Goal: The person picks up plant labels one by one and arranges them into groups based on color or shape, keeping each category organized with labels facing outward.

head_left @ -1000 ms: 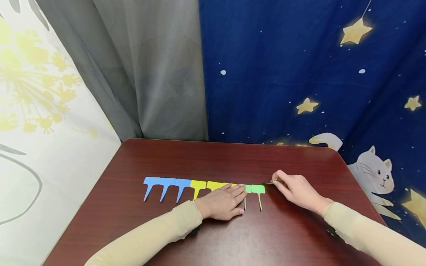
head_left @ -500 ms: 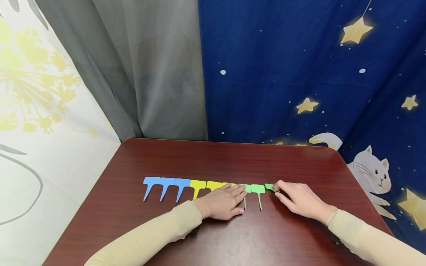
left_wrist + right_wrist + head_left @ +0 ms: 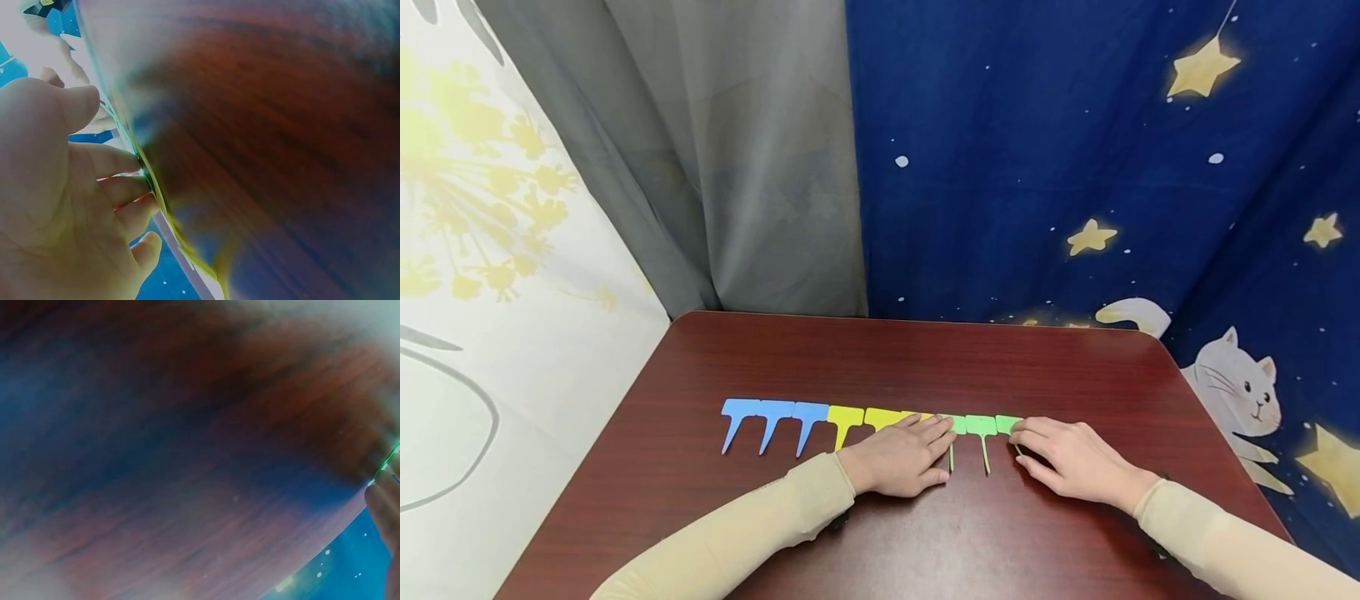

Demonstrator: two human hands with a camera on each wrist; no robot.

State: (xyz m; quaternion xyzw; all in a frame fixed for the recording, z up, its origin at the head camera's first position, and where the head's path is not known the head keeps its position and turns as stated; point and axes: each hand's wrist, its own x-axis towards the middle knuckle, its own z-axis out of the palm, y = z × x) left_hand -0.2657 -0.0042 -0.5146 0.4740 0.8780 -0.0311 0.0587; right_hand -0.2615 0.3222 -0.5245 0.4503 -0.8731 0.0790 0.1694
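Note:
T-shaped plant labels lie side by side in a row across the table. Blue plant labels [image 3: 777,408] form the left end, yellow plant labels [image 3: 847,414] the middle, green plant labels [image 3: 981,425] the right. My left hand [image 3: 901,458] rests palm down over the last yellow and first green labels, hiding parts of them. In the left wrist view, the fingertips of my left hand [image 3: 81,206] meet the row's edge. My right hand [image 3: 1067,458] presses its fingers on the rightmost green label [image 3: 1007,424], covering its right part, the thumb apart below.
The labels lie on a dark red-brown table [image 3: 880,358] with rounded far corners. A grey curtain [image 3: 775,167] and a blue star-patterned curtain [image 3: 985,167] hang just behind its far edge. A white patterned cloth [image 3: 512,375] hangs at the left.
My right hand has lowered the rightmost green label flat against the end of the row, and its pinch has loosened into fingers laid over it. The left hand has stayed put.

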